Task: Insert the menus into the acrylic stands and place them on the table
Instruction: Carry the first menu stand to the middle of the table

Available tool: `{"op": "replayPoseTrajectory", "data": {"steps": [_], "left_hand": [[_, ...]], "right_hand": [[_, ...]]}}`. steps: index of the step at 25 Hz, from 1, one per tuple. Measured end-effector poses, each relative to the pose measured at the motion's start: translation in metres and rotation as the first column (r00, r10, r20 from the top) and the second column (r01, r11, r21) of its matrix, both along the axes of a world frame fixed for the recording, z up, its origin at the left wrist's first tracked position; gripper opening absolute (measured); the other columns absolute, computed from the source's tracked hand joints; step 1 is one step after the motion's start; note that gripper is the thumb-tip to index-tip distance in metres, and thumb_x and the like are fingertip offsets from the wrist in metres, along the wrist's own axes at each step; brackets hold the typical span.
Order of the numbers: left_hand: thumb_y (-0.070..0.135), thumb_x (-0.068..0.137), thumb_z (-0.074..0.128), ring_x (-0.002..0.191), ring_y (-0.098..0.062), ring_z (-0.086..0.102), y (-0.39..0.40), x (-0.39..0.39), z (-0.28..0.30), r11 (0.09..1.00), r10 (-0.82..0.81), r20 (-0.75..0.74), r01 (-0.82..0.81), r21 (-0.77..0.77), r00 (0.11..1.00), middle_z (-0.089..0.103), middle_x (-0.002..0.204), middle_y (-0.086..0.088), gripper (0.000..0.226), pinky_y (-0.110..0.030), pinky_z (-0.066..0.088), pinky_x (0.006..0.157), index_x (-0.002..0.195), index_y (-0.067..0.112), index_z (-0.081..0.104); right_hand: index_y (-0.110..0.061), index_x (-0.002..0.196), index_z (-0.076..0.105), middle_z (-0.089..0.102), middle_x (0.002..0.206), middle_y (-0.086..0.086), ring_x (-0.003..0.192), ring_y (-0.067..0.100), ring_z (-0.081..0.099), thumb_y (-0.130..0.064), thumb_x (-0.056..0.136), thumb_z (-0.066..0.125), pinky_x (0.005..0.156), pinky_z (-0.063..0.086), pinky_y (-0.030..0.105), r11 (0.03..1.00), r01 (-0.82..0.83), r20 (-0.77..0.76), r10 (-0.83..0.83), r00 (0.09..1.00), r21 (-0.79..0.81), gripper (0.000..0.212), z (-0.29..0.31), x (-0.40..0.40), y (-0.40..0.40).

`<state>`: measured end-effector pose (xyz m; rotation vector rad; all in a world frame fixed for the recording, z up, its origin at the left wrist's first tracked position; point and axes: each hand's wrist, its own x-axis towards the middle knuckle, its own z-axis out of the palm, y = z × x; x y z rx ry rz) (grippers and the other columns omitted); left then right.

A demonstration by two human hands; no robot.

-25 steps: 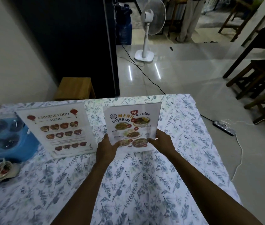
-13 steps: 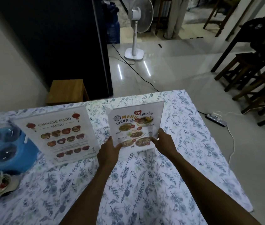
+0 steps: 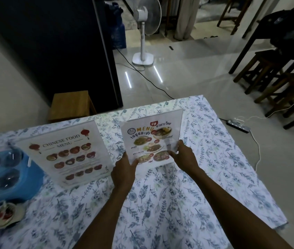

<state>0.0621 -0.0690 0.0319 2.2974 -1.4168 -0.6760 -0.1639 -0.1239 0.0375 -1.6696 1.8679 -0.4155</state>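
Observation:
A Thai food menu (image 3: 151,139) sits in a clear acrylic stand (image 3: 178,114) near the far middle of the table (image 3: 160,203), which wears a blue floral cloth. My left hand (image 3: 124,169) grips the stand's lower left corner. My right hand (image 3: 184,155) holds its lower right edge, fingers on the front face. To the left, a second acrylic stand with a Chinese Food Menu (image 3: 68,153) leans upright on the cloth, apart from both hands.
A blue tray (image 3: 27,178) with clear glasses sits at the table's left edge, a small bowl (image 3: 4,215) in front of it. Beyond the table are a wooden stool (image 3: 70,105), a dark cabinet, a standing fan (image 3: 144,33), floor cables and wooden stools at right.
The Thai menu stand has shifted slightly right and away with both hands still on it. The camera view has tilted, showing more floor.

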Motion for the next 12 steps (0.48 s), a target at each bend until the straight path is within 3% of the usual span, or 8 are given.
{"op": "replayPoseTrajectory", "data": {"steps": [9, 12], "left_hand": [[0.04, 0.086, 0.075, 0.1, -0.032, 0.071, -0.01, -0.004, 0.003, 0.998, 0.003, -0.068, -0.007, -0.064, 0.998, 0.074, 0.116, -0.011, 0.051, -0.04, 0.058, 0.077, 0.126, 0.011, 0.064], [0.04, 0.086, 0.075, 0.101, -0.029, 0.072, -0.029, -0.024, 0.014, 0.996, 0.005, -0.043, -0.009, -0.092, 0.999, 0.074, 0.117, -0.008, 0.049, -0.038, 0.058, 0.076, 0.127, 0.015, 0.065]], "right_hand": [[-0.011, 0.118, 0.053, 0.07, 0.113, 0.01, 0.099, 0.031, 0.067, -0.048, 0.086, 0.069, 0.066, 0.045, 0.033, 0.992, -0.12, -0.014, 0.119, 0.993, -0.033, 0.051, -0.004, -0.02, -0.015], [-0.011, 0.119, 0.054, 0.071, 0.114, 0.012, 0.099, 0.031, 0.068, -0.05, 0.084, 0.07, 0.068, 0.049, 0.034, 0.989, -0.142, 0.017, 0.143, 0.99, -0.033, 0.054, -0.002, -0.042, -0.036]]}}
